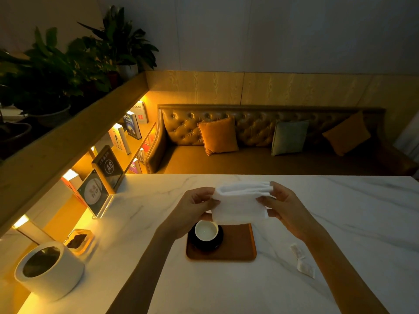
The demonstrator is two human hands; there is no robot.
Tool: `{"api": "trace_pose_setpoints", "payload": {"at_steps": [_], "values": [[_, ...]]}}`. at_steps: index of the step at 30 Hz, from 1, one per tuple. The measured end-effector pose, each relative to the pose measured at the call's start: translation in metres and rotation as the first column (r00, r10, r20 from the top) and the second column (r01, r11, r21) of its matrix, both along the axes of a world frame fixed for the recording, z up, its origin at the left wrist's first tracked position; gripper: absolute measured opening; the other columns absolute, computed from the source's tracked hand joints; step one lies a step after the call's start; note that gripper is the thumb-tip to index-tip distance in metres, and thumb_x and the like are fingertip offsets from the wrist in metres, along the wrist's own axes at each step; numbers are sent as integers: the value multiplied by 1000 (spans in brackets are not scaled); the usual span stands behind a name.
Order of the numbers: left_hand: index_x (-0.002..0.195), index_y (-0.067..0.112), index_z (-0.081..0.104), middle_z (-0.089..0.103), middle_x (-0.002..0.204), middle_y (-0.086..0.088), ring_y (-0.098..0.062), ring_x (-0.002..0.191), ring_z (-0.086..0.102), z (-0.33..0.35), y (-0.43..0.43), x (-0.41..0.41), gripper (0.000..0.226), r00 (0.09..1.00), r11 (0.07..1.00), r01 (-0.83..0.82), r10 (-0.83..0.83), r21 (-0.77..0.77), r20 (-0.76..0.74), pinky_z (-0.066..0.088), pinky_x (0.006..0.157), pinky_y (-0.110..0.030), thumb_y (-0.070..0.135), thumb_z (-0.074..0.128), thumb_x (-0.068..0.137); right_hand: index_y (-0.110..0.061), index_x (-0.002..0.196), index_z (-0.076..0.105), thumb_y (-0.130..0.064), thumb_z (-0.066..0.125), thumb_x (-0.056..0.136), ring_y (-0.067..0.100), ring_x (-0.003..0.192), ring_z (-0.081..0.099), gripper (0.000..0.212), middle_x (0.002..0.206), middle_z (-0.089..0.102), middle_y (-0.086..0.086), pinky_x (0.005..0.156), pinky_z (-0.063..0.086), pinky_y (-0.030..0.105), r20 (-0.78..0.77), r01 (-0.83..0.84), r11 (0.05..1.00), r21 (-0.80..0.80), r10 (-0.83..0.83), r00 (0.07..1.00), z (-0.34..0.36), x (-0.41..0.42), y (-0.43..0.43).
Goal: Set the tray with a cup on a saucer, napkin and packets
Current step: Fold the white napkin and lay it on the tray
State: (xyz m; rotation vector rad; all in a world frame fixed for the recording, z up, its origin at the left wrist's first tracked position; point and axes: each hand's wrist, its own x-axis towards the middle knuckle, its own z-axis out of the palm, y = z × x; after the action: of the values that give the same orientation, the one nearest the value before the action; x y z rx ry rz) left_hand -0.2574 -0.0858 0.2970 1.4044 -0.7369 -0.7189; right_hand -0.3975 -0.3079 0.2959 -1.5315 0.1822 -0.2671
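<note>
A brown tray lies on the marble table. On its left half a white cup stands on a dark saucer. Above the tray I hold a folded white napkin in the air. My left hand pinches its left edge and my right hand pinches its right edge. The napkin's lower edge hides the tray's far rim. Two white packets lie on the table to the right of the tray, under my right forearm.
A round white container stands at the near left, with a small glass dish behind it. Two acrylic sign stands sit at the table's left edge. A leather bench with cushions runs beyond the far edge.
</note>
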Motion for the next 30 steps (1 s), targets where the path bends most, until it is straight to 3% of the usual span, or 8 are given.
{"api": "trace_pose_setpoints", "payload": {"at_steps": [2,6,10,12,16,22,26,30], "values": [[100,29,75,71,114,11,-14,108,66,4,4,0,47,996,999,12,-9,-31,88,62,75,-35,-6,44,95,-21,98,69,-7,62,86,20,98,66,20,104,69,2,71,58,29,104,-7,996,-88,16,994,6,-4,4],[87,25,76,67,122,11,-14,115,62,14,9,-4,63,975,988,73,-41,-138,216,61,72,-30,-21,33,88,-29,76,68,25,46,81,13,98,59,59,101,59,1,72,54,18,222,31,969,-247,26,975,19,-3,13],[82,20,72,67,119,12,-11,114,61,19,6,-8,60,967,979,63,-11,-196,253,58,69,-23,-24,31,84,-16,78,63,25,47,81,9,101,57,44,104,60,-14,76,53,16,293,85,923,-376,31,956,26,-1,17],[79,19,72,68,119,8,-13,114,62,19,4,-8,58,984,976,40,0,-214,181,59,70,-26,-23,32,86,-19,77,64,23,49,82,8,102,57,44,102,60,-23,78,53,16,298,95,910,-403,33,954,27,0,17],[79,12,74,68,123,1,-21,116,63,18,2,-10,52,996,963,49,-66,-266,-56,60,74,-31,-18,33,91,-18,81,67,19,48,86,13,108,58,42,112,60,-2,79,56,21,249,85,926,-367,10,969,23,0,14],[117,4,68,62,133,-14,-29,123,59,17,9,-6,45,866,932,101,-254,-348,-430,55,94,-30,-12,42,85,-17,122,62,-4,53,89,19,122,56,37,127,62,3,88,52,21,77,-109,994,7,108,991,9,-7,0],[121,27,66,66,128,0,-19,124,59,15,9,-9,47,976,985,99,-123,-139,-180,51,98,-27,6,66,79,-43,114,62,4,63,83,2,112,61,57,118,66,-18,75,53,13,-30,-43,987,-154,39,999,4,-6,5],[113,42,64,70,118,14,-12,112,66,12,2,-15,50,1000,1000,-1,1,-24,-28,56,83,-22,6,73,80,-41,104,63,-14,74,77,4,98,67,39,104,68,-22,66,55,15,7,50,968,-244,-50,999,7,-3,14]]}}
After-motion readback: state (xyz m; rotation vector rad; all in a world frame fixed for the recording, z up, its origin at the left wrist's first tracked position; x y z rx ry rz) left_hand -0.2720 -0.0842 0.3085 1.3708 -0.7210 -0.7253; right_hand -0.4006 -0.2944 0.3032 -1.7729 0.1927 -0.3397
